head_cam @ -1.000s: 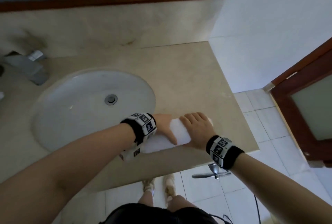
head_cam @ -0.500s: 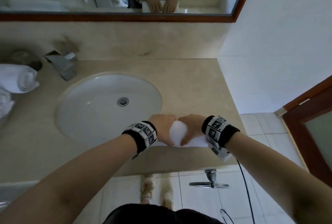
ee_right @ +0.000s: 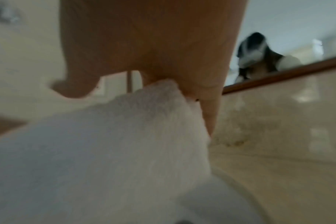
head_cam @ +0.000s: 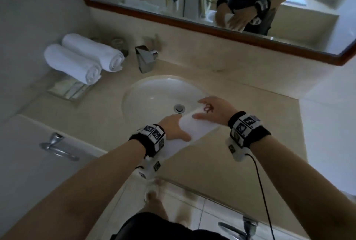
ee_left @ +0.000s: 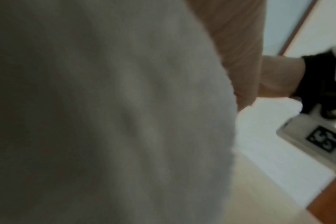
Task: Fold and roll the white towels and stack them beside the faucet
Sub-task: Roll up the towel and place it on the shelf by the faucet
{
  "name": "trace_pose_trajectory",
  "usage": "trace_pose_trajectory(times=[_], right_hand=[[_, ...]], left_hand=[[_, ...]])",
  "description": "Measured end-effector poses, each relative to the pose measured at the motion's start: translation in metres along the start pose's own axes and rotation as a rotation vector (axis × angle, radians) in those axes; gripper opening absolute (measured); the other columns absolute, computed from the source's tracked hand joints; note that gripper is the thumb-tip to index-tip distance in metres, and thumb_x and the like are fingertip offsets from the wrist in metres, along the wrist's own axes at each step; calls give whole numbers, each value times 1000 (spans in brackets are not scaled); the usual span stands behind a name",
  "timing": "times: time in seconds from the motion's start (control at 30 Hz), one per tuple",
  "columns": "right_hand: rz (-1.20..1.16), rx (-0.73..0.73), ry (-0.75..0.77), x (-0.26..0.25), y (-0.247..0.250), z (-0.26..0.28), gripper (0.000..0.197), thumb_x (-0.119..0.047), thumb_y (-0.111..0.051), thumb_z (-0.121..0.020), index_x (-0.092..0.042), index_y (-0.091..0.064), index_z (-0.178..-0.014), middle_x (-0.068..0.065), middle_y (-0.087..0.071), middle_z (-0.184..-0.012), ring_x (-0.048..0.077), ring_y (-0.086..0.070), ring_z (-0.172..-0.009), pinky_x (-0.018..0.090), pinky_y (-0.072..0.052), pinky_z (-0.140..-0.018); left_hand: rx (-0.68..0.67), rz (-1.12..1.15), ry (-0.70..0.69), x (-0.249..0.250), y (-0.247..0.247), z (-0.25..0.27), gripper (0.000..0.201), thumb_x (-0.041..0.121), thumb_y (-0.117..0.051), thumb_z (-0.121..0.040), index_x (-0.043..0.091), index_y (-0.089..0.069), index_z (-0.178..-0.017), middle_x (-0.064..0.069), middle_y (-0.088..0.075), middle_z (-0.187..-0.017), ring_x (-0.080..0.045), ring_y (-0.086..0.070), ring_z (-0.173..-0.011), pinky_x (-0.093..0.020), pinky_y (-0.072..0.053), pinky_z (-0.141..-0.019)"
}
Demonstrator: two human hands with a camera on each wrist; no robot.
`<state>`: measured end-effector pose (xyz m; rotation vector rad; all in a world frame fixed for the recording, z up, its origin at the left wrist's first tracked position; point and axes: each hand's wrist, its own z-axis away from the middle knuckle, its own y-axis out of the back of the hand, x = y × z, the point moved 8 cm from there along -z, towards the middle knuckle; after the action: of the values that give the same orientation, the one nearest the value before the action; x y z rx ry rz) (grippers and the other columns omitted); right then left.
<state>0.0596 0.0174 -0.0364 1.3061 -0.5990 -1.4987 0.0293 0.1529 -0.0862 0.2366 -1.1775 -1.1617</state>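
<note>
A rolled white towel point(head_cam: 198, 128) hangs in the air over the front rim of the sink point(head_cam: 154, 89), held by both hands. My left hand point(head_cam: 175, 130) grips its near end, thumb lying across the top. My right hand point(head_cam: 213, 109) holds the far end, fingers over it and thumb pressed on the roll. The left wrist view is almost filled by the towel point(ee_left: 105, 121). In the right wrist view the fingers point(ee_right: 144, 45) close on the towel's end point(ee_right: 105, 151). Two more rolled towels point(head_cam: 73, 64) point(head_cam: 94, 52) lie side by side left of the faucet point(head_cam: 145, 59).
Under the two rolled towels sits a small tray point(head_cam: 67, 89) by the left wall. A wood-framed mirror point(head_cam: 212, 22) runs above the beige counter point(head_cam: 240, 143). A chrome handle point(head_cam: 55, 145) sticks out at the lower left. A cable hangs from my right wrist.
Both hands have lifted the rolled towel off the counter right of the sink and carried it left over the basin. The head view has swung left onto the faucet and the two rolled towels.
</note>
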Motion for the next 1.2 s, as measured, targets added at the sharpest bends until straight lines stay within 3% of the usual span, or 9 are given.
trace_pose_trajectory(times=[0.07, 0.17, 0.3, 0.43, 0.57, 0.7, 0.8, 0.93, 1.2], right_hand=[[-202, 97, -21, -6, 6, -19, 84, -60, -65, -75, -21, -34, -143, 6, -42, -145, 25, -44, -129, 38, -36, -109], [-555, 109, -32, -33, -5, -45, 99, -59, -70, -71, -17, -23, -147, 2, -38, -147, 23, -45, -130, 42, -42, -106], [-960, -71, -162, -78, -46, -84, 112, -70, -76, -54, -15, -34, -143, 1, -54, -134, 21, -59, -113, 41, -53, -90], [-958, -355, -85, -150, -94, -99, 59, -50, -64, -82, -16, -52, -129, 4, -65, -120, 22, -63, -106, 39, -54, -87], [-1008, -499, -51, -208, -126, -119, 56, -24, -68, -86, -6, -47, -134, 16, -58, -129, 33, -57, -115, 48, -50, -94], [-947, -575, 11, -259, -134, -146, 48, -23, -69, -85, -16, -50, -129, 10, -61, -122, 28, -61, -108, 42, -56, -82], [-959, -663, 28, -292, -142, -163, 46, -21, -72, -83, -9, -55, -123, 11, -66, -109, 25, -66, -89, 35, -58, -67], [-989, -627, 35, -326, -150, -186, 38, -21, -72, -82, -9, -60, -116, 11, -68, -102, 23, -66, -86, 33, -56, -67], [-960, -621, 7, -349, -167, -222, 24, -19, -72, -82, -14, -62, -104, 5, -65, -91, 20, -63, -80, 30, -54, -65]], left_hand=[[125, 227, 56, -20, 19, 6, 57, 33, -80, -72, 12, -57, -120, -9, -62, -116, -27, -59, -101, -39, -48, -87], [294, 588, 149, -52, 44, 17, 49, 26, -79, -74, 12, -59, -117, -6, -63, -111, -23, -58, -98, -35, -46, -83], [489, 969, 248, -96, 74, 29, 44, 25, -80, -74, 11, -61, -111, -6, -64, -108, -26, -61, -98, -38, -50, -84], [703, 1270, 253, -143, 109, 39, 62, 33, -81, -57, 10, -63, -112, -16, -68, -113, -32, -66, -98, -46, -56, -86], [820, 1413, 326, -194, 140, 52, 57, 34, -83, -63, 10, -62, -110, -12, -66, -112, -32, -63, -100, -50, -53, -89], [942, 1518, 331, -243, 168, 67, 81, 43, -83, -49, 11, -60, -119, -12, -67, -113, -33, -64, -101, -50, -55, -84], [1008, 1591, 344, -276, 185, 76, 80, 43, -83, -50, 12, -60, -120, -11, -68, -113, -31, -65, -100, -44, -57, -78], [1025, 1684, 372, -314, 205, 86, 60, 35, -81, -66, 10, -60, -117, -12, -68, -110, -31, -65, -100, -45, -55, -84], [987, 1769, 374, -391, 257, 83, 84, 42, -86, -54, 13, -57, -128, -8, -66, -123, -26, -63, -112, -44, -49, -99]])
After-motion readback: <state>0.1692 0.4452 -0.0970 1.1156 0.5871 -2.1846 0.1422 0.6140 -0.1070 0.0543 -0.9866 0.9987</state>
